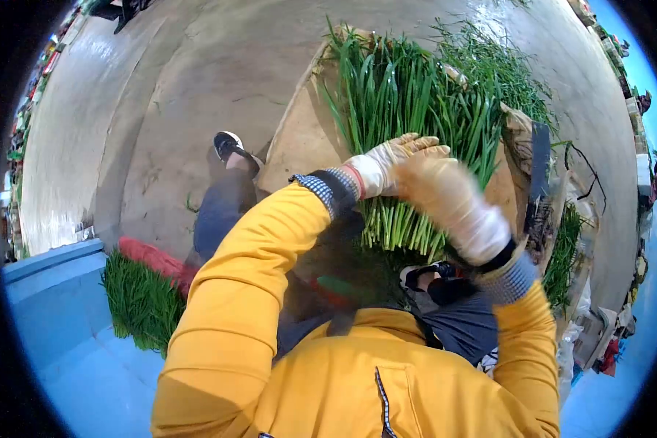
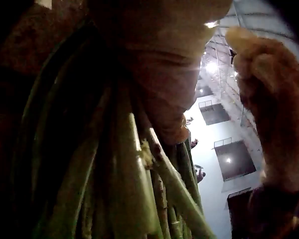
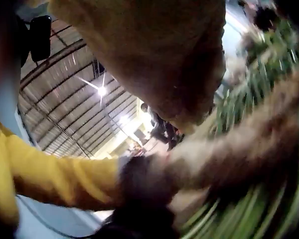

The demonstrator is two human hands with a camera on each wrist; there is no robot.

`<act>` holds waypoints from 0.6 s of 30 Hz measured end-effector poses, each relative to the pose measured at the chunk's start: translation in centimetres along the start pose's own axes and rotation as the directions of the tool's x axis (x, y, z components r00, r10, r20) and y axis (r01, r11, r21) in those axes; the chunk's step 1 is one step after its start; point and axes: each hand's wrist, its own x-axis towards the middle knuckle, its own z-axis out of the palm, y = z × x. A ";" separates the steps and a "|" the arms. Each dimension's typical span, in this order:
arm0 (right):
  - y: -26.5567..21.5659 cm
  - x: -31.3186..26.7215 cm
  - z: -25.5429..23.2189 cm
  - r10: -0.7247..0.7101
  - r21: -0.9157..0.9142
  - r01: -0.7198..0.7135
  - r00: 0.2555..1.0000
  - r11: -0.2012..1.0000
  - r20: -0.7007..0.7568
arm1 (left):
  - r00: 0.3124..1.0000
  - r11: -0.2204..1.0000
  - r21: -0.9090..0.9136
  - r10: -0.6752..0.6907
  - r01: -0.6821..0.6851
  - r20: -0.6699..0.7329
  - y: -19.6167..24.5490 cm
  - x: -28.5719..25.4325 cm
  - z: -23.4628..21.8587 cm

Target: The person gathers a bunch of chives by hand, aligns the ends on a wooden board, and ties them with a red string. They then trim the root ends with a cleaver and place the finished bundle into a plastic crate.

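Observation:
A wide bunch of long, flat-leaved green stalks [image 1: 387, 95], like chives, has its pale cut ends toward the person's feet. My gloved left hand [image 1: 387, 162] lies across it, back upward. In the left wrist view the stalks [image 2: 132, 164] draw together under that glove and fan out below, with a curled digit at their side. My gloved right hand [image 1: 449, 196] is blurred, hovering by the left fingertips and overlapping them in the head view. Its palm side is hidden there, so I cannot tell whether it holds anything.
Brown cardboard [image 1: 299, 142] shows beneath the bunch. Loose thin greens [image 1: 489, 69] lie beyond it, and more greens [image 1: 564, 255] at the right. At the lower left, another bunch [image 1: 142, 299] sits by a red cloth [image 1: 153, 261] on a blue surface [image 1: 73, 365]. Shoes [image 1: 230, 144] flank the work.

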 end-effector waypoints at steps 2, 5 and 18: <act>-5.2 -1.1 -3.6 -0.090 0.537 0.061 0.996 0.841 0.027 | 0.999 0.999 -0.025 -0.021 0.022 0.025 0.1 0.5 -0.1; -8.8 -2.8 2.1 0.138 0.448 -0.082 0.986 0.890 -0.092 | 0.999 1.000 0.008 -0.025 0.025 0.040 0.4 0.6 -0.8; -0.2 -12.9 -5.8 0.571 0.712 -0.363 0.818 0.601 -0.064 | 0.998 0.991 0.115 -0.059 0.062 -0.030 0.7 0.9 -4.5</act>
